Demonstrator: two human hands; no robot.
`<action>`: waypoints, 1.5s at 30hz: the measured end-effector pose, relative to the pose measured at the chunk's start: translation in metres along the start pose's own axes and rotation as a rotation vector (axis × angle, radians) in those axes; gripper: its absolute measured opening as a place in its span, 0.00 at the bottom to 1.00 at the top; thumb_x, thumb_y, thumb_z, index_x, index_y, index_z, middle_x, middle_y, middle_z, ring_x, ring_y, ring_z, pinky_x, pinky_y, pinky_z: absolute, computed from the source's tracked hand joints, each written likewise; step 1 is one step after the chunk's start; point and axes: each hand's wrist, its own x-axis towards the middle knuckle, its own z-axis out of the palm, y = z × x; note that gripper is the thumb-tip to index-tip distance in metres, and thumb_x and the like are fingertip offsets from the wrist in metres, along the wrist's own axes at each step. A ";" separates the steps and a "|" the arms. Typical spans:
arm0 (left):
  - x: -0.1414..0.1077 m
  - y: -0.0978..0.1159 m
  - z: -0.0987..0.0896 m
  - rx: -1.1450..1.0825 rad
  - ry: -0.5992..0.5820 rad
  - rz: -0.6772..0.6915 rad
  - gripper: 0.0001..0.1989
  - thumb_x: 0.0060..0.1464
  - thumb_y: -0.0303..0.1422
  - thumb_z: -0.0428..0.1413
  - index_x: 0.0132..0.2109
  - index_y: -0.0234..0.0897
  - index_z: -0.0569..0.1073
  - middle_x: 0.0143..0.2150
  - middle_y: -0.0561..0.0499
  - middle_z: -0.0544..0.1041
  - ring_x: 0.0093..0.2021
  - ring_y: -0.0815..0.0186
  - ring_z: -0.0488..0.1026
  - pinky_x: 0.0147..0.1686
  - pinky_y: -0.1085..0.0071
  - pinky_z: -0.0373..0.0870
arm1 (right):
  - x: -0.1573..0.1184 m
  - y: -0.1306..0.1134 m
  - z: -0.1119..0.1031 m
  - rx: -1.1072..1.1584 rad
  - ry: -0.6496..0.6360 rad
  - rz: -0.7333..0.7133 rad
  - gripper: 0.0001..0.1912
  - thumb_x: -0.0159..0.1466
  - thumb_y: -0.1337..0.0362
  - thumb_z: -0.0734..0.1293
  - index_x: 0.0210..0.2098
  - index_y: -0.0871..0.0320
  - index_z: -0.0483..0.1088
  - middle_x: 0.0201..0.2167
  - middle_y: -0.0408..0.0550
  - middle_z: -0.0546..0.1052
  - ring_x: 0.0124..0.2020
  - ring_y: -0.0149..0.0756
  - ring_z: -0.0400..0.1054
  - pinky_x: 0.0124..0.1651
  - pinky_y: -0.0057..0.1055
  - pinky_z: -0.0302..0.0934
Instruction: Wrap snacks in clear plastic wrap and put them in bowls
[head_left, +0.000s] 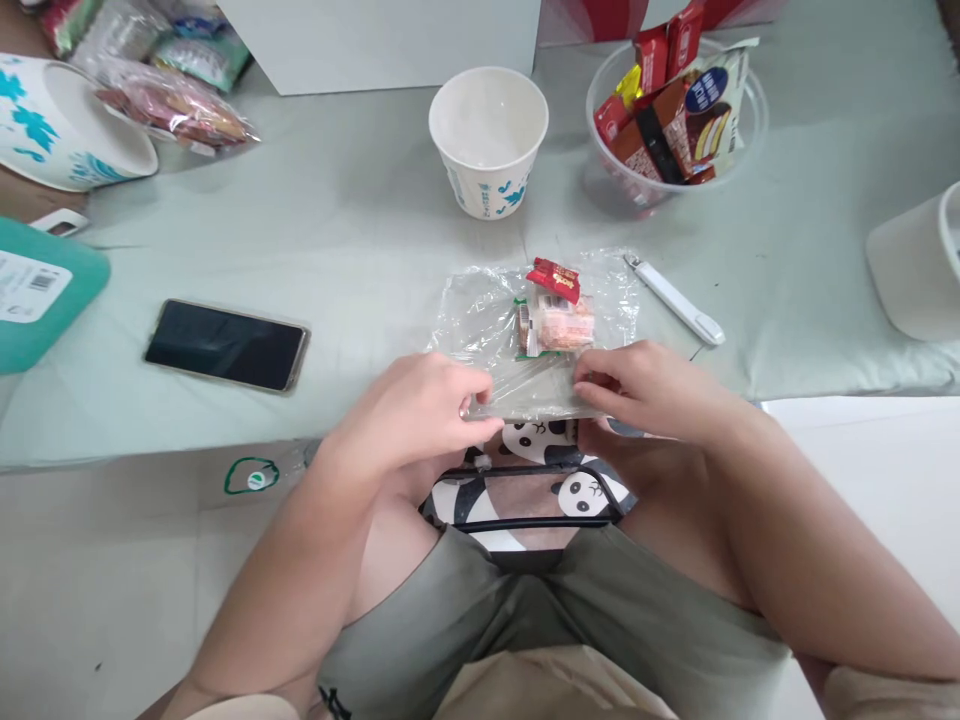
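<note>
A clear plastic bag [474, 305] lies flat near the table's front edge. On its far part rest a small red packet [555, 279] and a wrapped snack with pinkish-orange contents [568, 322]; a bit of green wrapper shows beneath. My left hand [431, 405] pinches the bag's near left corner between thumb and fingers. At the near right corner, my right hand [637, 390] has its fingers curled and closed on the plastic. Both hands sit just in front of the snacks without touching them.
Behind the bag stands a white paper cup [487, 150], with a clear bowl [600, 165] of snack packets to its right. A white tool with a metal tip [675, 300] lies right of the bag. A phone [225, 345] lies left.
</note>
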 end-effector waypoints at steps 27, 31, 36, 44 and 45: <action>0.065 0.007 0.007 -0.385 0.409 -0.141 0.07 0.67 0.32 0.44 0.38 0.41 0.63 0.40 0.49 0.74 0.43 0.60 0.71 0.46 0.61 0.66 | 0.054 -0.001 0.009 -0.125 0.528 -0.240 0.16 0.68 0.59 0.66 0.52 0.53 0.79 0.68 0.57 0.69 0.64 0.56 0.70 0.63 0.55 0.68; 0.068 0.005 0.007 -0.265 0.335 -0.122 0.08 0.60 0.24 0.47 0.35 0.40 0.67 0.36 0.50 0.76 0.39 0.61 0.71 0.41 0.62 0.65 | 0.053 -0.002 0.013 -0.178 0.520 -0.205 0.19 0.66 0.55 0.69 0.55 0.51 0.78 0.70 0.56 0.68 0.67 0.58 0.67 0.64 0.59 0.67; 0.068 0.001 0.009 -0.172 0.326 -0.060 0.09 0.57 0.21 0.52 0.39 0.39 0.72 0.41 0.49 0.78 0.40 0.61 0.74 0.40 0.64 0.65 | 0.051 -0.009 0.013 -0.216 0.475 -0.144 0.30 0.61 0.61 0.70 0.63 0.50 0.72 0.72 0.56 0.65 0.68 0.60 0.64 0.64 0.59 0.66; 0.070 0.005 0.010 -0.141 0.302 -0.114 0.03 0.60 0.26 0.59 0.41 0.37 0.76 0.43 0.47 0.78 0.43 0.59 0.75 0.44 0.63 0.70 | 0.053 -0.021 0.009 -0.234 0.433 -0.072 0.33 0.58 0.62 0.69 0.64 0.54 0.71 0.72 0.58 0.63 0.68 0.65 0.62 0.61 0.62 0.66; 0.070 0.004 0.009 -0.143 0.296 -0.116 0.03 0.60 0.27 0.59 0.42 0.37 0.77 0.43 0.47 0.78 0.43 0.59 0.75 0.45 0.62 0.70 | 0.054 -0.020 0.009 -0.226 0.434 -0.077 0.32 0.58 0.62 0.68 0.62 0.53 0.72 0.72 0.57 0.64 0.68 0.65 0.63 0.60 0.63 0.66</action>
